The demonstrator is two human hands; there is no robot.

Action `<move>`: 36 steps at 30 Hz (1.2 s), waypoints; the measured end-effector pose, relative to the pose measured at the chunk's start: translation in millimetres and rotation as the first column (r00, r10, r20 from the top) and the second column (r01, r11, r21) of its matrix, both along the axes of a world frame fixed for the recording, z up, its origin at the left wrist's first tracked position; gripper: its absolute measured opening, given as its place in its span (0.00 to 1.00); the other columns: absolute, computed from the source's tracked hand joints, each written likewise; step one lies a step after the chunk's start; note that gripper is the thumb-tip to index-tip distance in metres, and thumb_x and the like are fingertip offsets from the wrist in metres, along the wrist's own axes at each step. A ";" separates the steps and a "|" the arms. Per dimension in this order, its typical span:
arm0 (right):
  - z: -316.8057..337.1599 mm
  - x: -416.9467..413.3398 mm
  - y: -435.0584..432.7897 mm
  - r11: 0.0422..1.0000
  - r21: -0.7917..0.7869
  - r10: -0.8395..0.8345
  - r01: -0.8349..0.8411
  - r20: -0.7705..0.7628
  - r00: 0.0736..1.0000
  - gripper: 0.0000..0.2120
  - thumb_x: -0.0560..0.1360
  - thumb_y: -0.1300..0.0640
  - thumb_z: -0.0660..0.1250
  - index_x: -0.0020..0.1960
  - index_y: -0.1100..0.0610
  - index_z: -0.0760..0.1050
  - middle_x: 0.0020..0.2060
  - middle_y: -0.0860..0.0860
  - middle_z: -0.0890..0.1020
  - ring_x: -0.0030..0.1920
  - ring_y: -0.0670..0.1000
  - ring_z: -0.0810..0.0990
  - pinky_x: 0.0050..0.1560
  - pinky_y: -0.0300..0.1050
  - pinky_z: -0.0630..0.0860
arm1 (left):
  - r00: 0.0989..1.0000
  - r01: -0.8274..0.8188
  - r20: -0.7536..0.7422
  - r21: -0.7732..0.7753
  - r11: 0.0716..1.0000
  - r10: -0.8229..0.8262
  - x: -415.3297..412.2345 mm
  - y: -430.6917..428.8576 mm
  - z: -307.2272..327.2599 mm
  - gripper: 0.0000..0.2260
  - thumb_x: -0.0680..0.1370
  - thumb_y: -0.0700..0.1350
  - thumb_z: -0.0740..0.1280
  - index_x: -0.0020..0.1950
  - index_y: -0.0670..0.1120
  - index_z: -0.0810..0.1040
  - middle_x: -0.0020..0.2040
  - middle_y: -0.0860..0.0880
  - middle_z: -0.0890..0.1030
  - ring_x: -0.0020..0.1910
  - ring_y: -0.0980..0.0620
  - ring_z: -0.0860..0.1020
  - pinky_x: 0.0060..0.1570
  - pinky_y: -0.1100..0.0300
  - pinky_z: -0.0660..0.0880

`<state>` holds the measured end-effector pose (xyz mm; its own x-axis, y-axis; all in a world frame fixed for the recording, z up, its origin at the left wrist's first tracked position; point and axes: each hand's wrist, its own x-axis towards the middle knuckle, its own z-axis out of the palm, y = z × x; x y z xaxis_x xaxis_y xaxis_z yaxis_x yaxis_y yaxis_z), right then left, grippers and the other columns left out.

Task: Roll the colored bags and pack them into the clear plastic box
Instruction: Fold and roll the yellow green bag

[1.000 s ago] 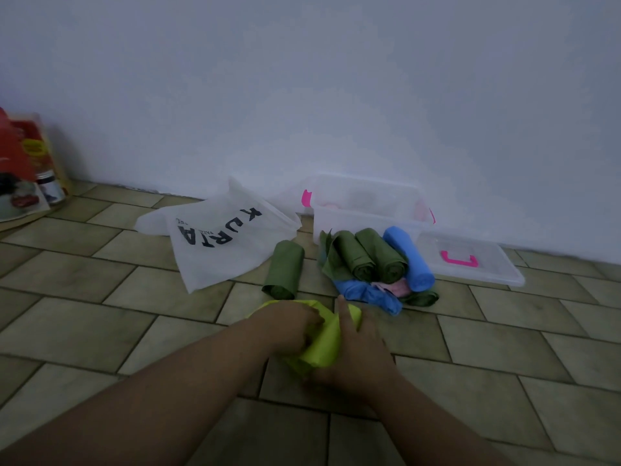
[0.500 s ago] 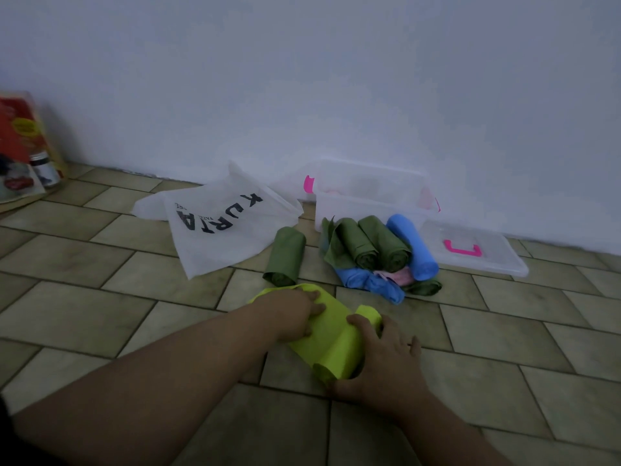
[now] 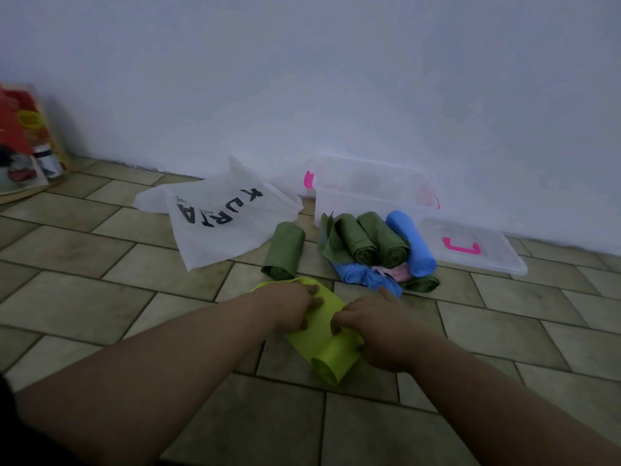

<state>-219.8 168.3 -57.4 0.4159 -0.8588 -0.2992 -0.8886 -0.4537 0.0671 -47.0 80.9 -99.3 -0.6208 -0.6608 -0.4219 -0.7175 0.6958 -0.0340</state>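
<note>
Reaching forward and low over the tiled floor (image 3: 100,297), both bare forearms converge on a lime-green bag (image 3: 319,338) that lies on the tiles just in front of the person. The left hand (image 3: 294,309) rests palm-down on the flat, unrolled part of the bag, wrist straight. Its fingers (image 3: 314,299) are held together and point across towards the other hand. The right hand (image 3: 373,326) comes in from the right side. It curls over the rolled near end of the bag and grips it, and the roll's open end shows below the hand. One digit of this hand sticks out towards the far side, probably a finger rather than the thumb, though the dim view leaves that unsure. The two hands are near each other but apart.

Beyond the left hand a single dark green roll (image 3: 284,250) lies on the floor, just past the far edge of the lime-green bag. To its right a pile of rolled bags (image 3: 369,240), dark green and blue over loose blue and pink ones, sits against the front of the clear plastic box (image 3: 353,205), which stands by the wall. The box's lid (image 3: 497,253) lies flat on the floor to the right, pink handle up. A white bag (image 3: 218,223) printed KURTA lies flat to the left of the box.
</note>
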 end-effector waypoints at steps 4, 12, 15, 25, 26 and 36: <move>4.8 4.0 -6.9 0.998 0.052 0.024 -0.020 -0.079 0.997 0.22 0.70 0.61 0.63 0.60 0.41 0.68 0.52 0.49 0.78 0.56 0.55 0.75 0.70 0.66 0.46 | 1.000 0.022 -0.003 -0.010 1.000 -0.022 -1.8 -1.2 2.2 0.29 0.79 0.47 0.62 0.77 0.53 0.53 0.79 0.52 0.47 0.75 0.43 0.56 0.67 0.51 0.63; 9.5 11.5 -18.9 0.969 0.235 -0.077 0.081 -0.027 0.997 0.27 0.70 0.57 0.70 0.65 0.41 0.69 0.59 0.52 0.75 0.55 0.55 0.75 0.48 0.45 0.70 | 0.922 -0.124 -0.383 -0.147 0.981 0.059 4.1 24.1 17.0 0.24 0.76 0.45 0.65 0.72 0.51 0.66 0.73 0.48 0.63 0.67 0.45 0.67 0.60 0.52 0.71; 7.0 7.4 -18.2 0.958 0.253 -0.150 0.137 0.036 0.988 0.28 0.70 0.54 0.71 0.67 0.40 0.68 0.61 0.51 0.75 0.58 0.54 0.74 0.50 0.45 0.71 | 0.766 -0.274 -0.586 0.078 0.959 0.266 8.9 50.7 23.9 0.19 0.72 0.56 0.68 0.61 0.54 0.69 0.57 0.53 0.71 0.50 0.55 0.72 0.43 0.61 0.69; -13.6 -14.8 12.1 0.925 0.275 -0.353 0.263 0.361 0.863 0.17 0.74 0.41 0.65 0.61 0.43 0.74 0.59 0.46 0.76 0.58 0.47 0.74 0.55 0.43 0.71 | 0.914 -0.231 -0.283 0.227 0.946 0.291 21.6 80.6 24.7 0.18 0.71 0.56 0.71 0.50 0.54 0.63 0.52 0.51 0.73 0.44 0.51 0.69 0.39 0.57 0.64; -15.0 -13.9 13.0 0.920 0.282 -0.363 0.271 0.358 0.860 0.16 0.74 0.40 0.64 0.59 0.44 0.75 0.57 0.46 0.77 0.57 0.47 0.74 0.56 0.44 0.71 | 0.924 -0.232 -0.249 0.232 0.945 0.289 22.6 79.3 26.2 0.17 0.72 0.57 0.70 0.51 0.54 0.64 0.53 0.50 0.74 0.45 0.51 0.70 0.39 0.57 0.64; -20.5 -0.9 14.2 0.954 0.116 -0.298 0.275 0.320 0.899 0.14 0.77 0.40 0.58 0.57 0.46 0.75 0.54 0.47 0.75 0.55 0.48 0.73 0.61 0.50 0.67 | 0.930 -0.170 -0.314 0.087 0.982 0.189 14.7 74.7 16.6 0.19 0.71 0.59 0.69 0.57 0.55 0.70 0.57 0.52 0.74 0.51 0.50 0.72 0.44 0.56 0.67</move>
<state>-220.6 182.4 -77.9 0.2392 -0.9388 -0.2478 -0.9469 -0.1691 -0.2735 -32.3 155.7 -82.6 -0.6025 -0.7540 -0.2615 -0.7966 0.5484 0.2541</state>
